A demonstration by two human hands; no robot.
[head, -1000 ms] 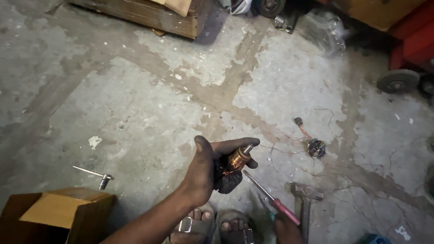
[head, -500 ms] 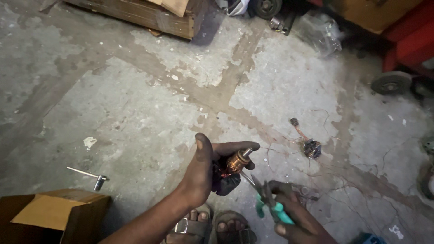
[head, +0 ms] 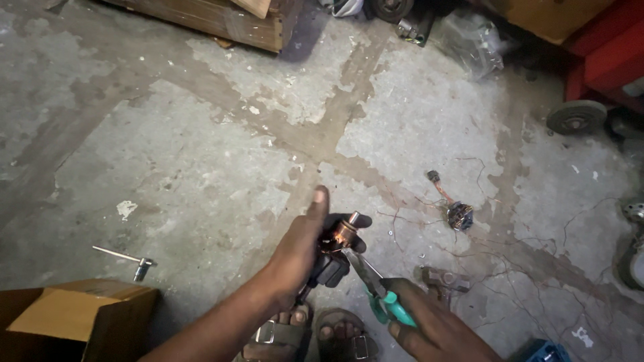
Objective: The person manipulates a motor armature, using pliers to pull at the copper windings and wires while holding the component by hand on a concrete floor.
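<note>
Clenched around a small motor armature [head: 333,249], the left hand [head: 295,258] has its grip closed on the dark lower body of the part, thumb raised and fingers wrapped behind it; the copper-coloured commutator end and short steel shaft point up and to the right. The right hand [head: 429,328] has its grip closed on the teal handles of a pair of pliers [head: 372,285], whose slim metal nose reaches up and left to touch the armature just under the copper band. Both hands hover above the concrete floor [head: 201,167], over the person's two sandalled feet [head: 315,338] at the floor's near edge.

Just right of the pliers, a flat rusty metal piece [head: 443,278] lies on the floor among thin loose wires [head: 537,268]. Farther right and up sits a second small wound part with a copper lead [head: 456,211]. Well to the left lies a small T-shaped metal wrench [head: 127,258], and an open cardboard box [head: 67,318] fills the near left corner. Along the far edge stand a wooden crate [head: 221,20] and a crumpled clear plastic bag [head: 469,40]; at the right edge rests a grey grinding wheel [head: 575,116] beside a red cabinet [head: 604,53].
</note>
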